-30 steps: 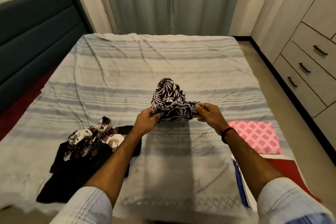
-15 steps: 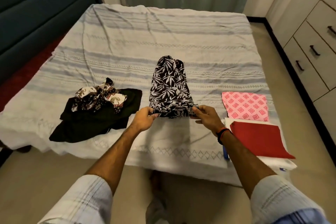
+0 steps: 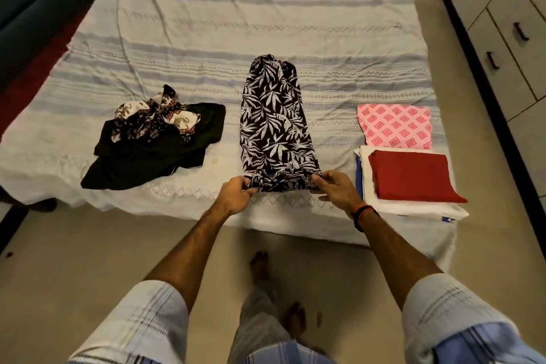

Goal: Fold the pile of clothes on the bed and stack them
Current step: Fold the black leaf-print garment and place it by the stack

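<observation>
1. The black garment with a white leaf print point(image 3: 276, 124) lies flat in a long narrow strip on the striped white-and-grey bedspread point(image 3: 266, 9). It runs from just inside the near edge of the bed toward the middle, roughly centred between the left and right edges.

2. My left hand point(image 3: 236, 195) pinches the near left corner of its gathered waistband, and my right hand point(image 3: 335, 188) pinches the near right corner. On both hands the fingers are curled onto the cloth, not spread.

3. To do this step well, I judge I should keep both corners level and lightly taut. Then I carry the near end over to meet the far end, so the side edges line up, and smooth out the bunched band before letting go.

4. At the left of the near edge sits the unfolded heap of black cloth with a white paisley-patterned piece on top point(image 3: 153, 139), well apart from the strip. I judge this is still to be folded.

5. Near the right edge lies a folded pink cloth with a diamond pattern point(image 3: 394, 125). Just nearer than it, a folded dark red cloth point(image 3: 412, 174) rests on a folded white piece point(image 3: 413, 208) at the near right corner.

6. I judge the finished fold belongs on that side.

7. I can read no brand, label or writing anywhere; a small blue mark on the white piece is too small to make out.
</observation>
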{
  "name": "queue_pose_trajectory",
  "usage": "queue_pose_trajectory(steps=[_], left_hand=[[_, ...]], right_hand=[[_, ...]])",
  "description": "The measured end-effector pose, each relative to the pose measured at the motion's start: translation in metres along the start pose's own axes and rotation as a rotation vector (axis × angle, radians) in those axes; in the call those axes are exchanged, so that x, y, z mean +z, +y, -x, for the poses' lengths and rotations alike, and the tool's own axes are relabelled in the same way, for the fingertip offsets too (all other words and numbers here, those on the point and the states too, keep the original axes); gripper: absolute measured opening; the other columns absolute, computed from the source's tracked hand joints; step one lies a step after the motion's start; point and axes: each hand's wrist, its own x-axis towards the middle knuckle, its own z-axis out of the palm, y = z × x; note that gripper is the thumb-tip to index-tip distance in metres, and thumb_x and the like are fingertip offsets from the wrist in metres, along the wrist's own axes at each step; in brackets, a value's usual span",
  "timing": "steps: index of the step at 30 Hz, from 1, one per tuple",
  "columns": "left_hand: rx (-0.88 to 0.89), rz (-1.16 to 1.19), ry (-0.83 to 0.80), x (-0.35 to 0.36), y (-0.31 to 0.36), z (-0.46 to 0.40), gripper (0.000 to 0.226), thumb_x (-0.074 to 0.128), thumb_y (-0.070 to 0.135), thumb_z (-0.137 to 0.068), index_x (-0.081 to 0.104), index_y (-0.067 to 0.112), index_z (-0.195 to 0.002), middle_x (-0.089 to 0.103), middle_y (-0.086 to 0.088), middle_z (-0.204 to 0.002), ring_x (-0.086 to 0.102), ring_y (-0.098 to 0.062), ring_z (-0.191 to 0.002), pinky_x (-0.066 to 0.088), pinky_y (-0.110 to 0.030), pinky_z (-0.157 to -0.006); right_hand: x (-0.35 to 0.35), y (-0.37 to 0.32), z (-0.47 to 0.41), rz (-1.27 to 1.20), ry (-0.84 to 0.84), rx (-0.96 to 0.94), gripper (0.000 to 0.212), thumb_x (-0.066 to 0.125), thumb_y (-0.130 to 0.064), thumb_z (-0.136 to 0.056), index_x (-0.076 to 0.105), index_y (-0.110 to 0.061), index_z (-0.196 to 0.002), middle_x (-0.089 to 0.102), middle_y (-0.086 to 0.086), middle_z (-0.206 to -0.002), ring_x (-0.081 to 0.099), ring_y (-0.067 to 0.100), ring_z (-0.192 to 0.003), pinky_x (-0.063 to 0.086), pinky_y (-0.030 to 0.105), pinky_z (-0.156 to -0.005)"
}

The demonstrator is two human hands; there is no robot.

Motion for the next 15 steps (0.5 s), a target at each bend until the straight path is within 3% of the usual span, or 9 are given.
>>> queue_pose_trajectory(steps=[4, 7, 9, 11, 13, 15], left_hand=[[-0.025, 0.004, -0.029, 0.007, -0.006, -0.005, 0.015, 0.061, 0.023, -0.096, 0.057, 0.013, -0.086, 0.061, -0.005, -0.09, 0.054, -0.022, -0.085, 0.039, -0.027, -0.073], [-0.052, 0.037, -0.038, 0.006, -0.006, -0.017, 0.014, 0.061, 0.021, -0.096, 0.058, 0.015, -0.084, 0.063, -0.006, -0.087, 0.057, -0.023, -0.083, 0.04, -0.027, -0.071], [-0.074, 0.093, -0.043, 0.003, -0.006, -0.03, 0.01, 0.063, 0.021, -0.094, 0.061, 0.013, -0.091, 0.067, -0.007, -0.091, 0.063, -0.027, -0.088, 0.051, -0.033, -0.078], [-0.114, 0.188, -0.044, 0.001, -0.007, -0.054, 0.01, 0.065, 0.021, -0.093, 0.06, 0.016, -0.085, 0.07, -0.01, -0.091, 0.067, -0.031, -0.088, 0.056, -0.043, -0.084], [-0.133, 0.276, -0.028, -0.001, -0.003, -0.071, 0.014, 0.064, 0.017, -0.094, 0.057, 0.018, -0.082, 0.07, -0.008, -0.084, 0.067, -0.026, -0.076, 0.057, -0.043, -0.078], [-0.145, 0.306, -0.03, -0.005, 0.004, -0.094, 0.008, 0.061, 0.016, -0.097, 0.058, 0.013, -0.09, 0.069, -0.003, -0.079, 0.068, -0.016, -0.066, 0.057, -0.029, -0.063]], right_hand=[[0.002, 0.007, -0.002, 0.0, -0.024, 0.03, 0.02, 0.058, -0.029, -0.098, 0.061, -0.009, -0.101, 0.071, 0.014, -0.109, 0.072, 0.023, -0.09, 0.057, 0.028, -0.069], [0.002, 0.003, -0.013, -0.019, -0.012, 0.04, 0.028, 0.057, -0.027, -0.098, 0.062, -0.002, -0.109, 0.071, 0.013, -0.108, 0.072, 0.02, -0.086, 0.057, 0.027, -0.069], [0.003, -0.001, -0.026, -0.021, 0.003, 0.054, 0.033, 0.058, -0.028, -0.098, 0.062, 0.001, -0.113, 0.071, 0.013, -0.108, 0.072, 0.023, -0.088, 0.057, 0.031, -0.071], [0.003, -0.006, -0.047, -0.024, 0.028, 0.062, 0.034, 0.06, -0.032, -0.097, 0.064, -0.001, -0.111, 0.071, 0.013, -0.108, 0.072, 0.026, -0.092, 0.06, 0.037, -0.073], [0.003, -0.011, -0.065, -0.036, 0.051, 0.077, 0.032, 0.062, -0.033, -0.095, 0.065, -0.004, -0.106, 0.072, 0.015, -0.107, 0.071, 0.029, -0.095, 0.06, 0.042, -0.076], [0.004, -0.018, -0.09, -0.074, 0.073, 0.102, 0.025, 0.062, -0.029, -0.096, 0.065, -0.005, -0.101, 0.072, 0.017, -0.105, 0.072, 0.03, -0.092, 0.06, 0.043, -0.077]])
